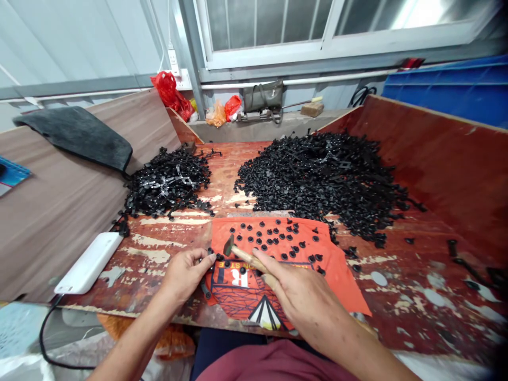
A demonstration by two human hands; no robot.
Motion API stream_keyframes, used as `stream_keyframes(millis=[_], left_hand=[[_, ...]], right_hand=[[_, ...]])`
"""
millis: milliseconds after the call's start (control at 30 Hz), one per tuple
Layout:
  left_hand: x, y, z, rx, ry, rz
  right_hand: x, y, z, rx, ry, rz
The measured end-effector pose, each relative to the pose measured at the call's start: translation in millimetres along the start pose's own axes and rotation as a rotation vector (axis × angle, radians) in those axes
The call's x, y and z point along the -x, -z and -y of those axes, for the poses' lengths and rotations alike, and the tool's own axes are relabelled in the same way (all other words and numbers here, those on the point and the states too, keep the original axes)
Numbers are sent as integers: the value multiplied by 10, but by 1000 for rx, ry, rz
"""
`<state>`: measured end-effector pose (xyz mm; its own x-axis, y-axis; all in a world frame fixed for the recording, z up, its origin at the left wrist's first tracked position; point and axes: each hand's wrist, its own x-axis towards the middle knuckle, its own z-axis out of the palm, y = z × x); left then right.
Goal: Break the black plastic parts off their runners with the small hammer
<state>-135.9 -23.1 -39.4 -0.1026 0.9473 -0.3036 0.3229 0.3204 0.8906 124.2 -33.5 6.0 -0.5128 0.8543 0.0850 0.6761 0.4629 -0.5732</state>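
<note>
My right hand point(291, 283) is wrapped round the wooden handle of a small hammer point(242, 255), its dark head pointing left above an orange cloth point(341, 272). At the cloth's left edge, my left hand point(186, 272) pinches a small black part point(210, 255), partly hidden by the fingers. Several small black round pieces point(284, 256) with stems lie scattered over the cloth, which bears a printed pattern on its near part. A dark linked piece point(205, 288) lies just below the left fingertips.
Large heaps of black parts lie at the back right point(317, 174) and back left point(170, 180). A white power bank point(89, 263) with a black cable rests at the left edge. Wooden boards point(436, 153) wall both sides. A blue crate point(448, 90) stands behind the right one.
</note>
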Motion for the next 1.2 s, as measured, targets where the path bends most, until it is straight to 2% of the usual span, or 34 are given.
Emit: stream_keyframes(millis=[200,333,433,533,600,700,767,900,967,1100,1133,1200], left_hand=[[-16,37,94,-21,-85,21],[-21,59,127,-77,-97,35],[-10,61,126,-113,-110,15],[14,46,106,-146,-132,-46],[33,33,90,-162,-145,-74],[54,21,74,-171,-147,-98],[64,20,65,-190,-148,-123],[92,25,18,-353,-166,-187],[112,27,-19,-461,-164,-186],[135,21,-74,-628,-136,-154],[134,18,-77,-661,-128,-156],[128,10,-74,-714,-118,-158]], right_hand=[[-75,31,76,19,-4,19],[-91,-87,49,-9,-18,-8],[-97,-211,23,98,-9,34],[-96,-219,36,223,-28,107],[-85,-157,62,177,-10,82],[-68,-83,90,98,16,-26],[-73,-96,91,157,7,-36],[-110,-149,73,329,-21,125],[-115,-117,73,280,2,105],[-97,-67,73,157,28,-87],[-96,-84,67,187,26,-81],[-101,-135,51,287,12,14]])
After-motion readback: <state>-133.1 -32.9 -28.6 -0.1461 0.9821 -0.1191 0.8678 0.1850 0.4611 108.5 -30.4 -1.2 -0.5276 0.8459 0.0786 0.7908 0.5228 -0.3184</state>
